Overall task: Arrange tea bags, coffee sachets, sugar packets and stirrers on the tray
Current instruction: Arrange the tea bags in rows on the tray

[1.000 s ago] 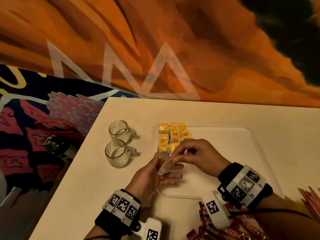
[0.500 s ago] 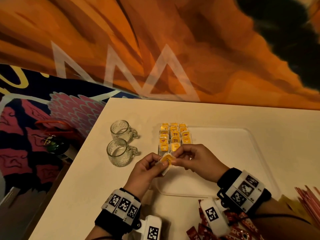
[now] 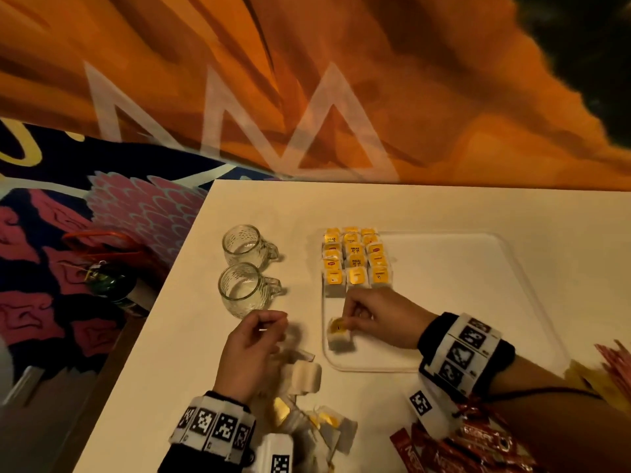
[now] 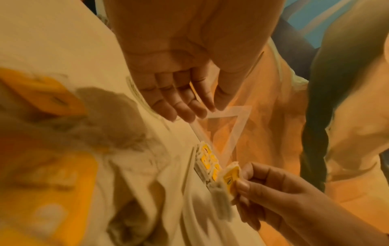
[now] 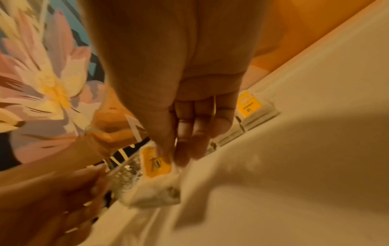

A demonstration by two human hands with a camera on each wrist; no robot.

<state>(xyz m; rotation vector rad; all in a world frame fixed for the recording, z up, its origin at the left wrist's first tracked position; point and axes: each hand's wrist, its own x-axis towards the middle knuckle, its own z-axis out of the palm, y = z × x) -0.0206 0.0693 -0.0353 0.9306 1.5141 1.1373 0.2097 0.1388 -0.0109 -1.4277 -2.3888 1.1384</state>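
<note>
A clear tray (image 3: 444, 302) lies on the white table, with rows of yellow-tagged tea bags (image 3: 355, 261) in its far left corner. My right hand (image 3: 345, 324) pinches one more tea bag (image 3: 338, 332) by its yellow tag and holds it down at the tray's near left corner, just in front of the rows. The right wrist view shows thumb and fingers on that tea bag (image 5: 156, 164). My left hand (image 3: 269, 324) hovers left of the tray with relaxed fingers (image 4: 185, 106) and holds nothing. Loose tea bags (image 3: 307, 418) lie heaped under my left wrist.
Two glass mugs (image 3: 246, 245) (image 3: 242, 290) stand left of the tray, close to my left hand. Red coffee sachets (image 3: 461, 448) lie at the near edge under my right wrist. Red stirrers (image 3: 614, 363) lie at the far right. The table's left edge drops to a patterned floor.
Both hands held the tea bag together before. My left hand has let go and drawn back to the left, while my right hand has brought the bag down onto the tray.
</note>
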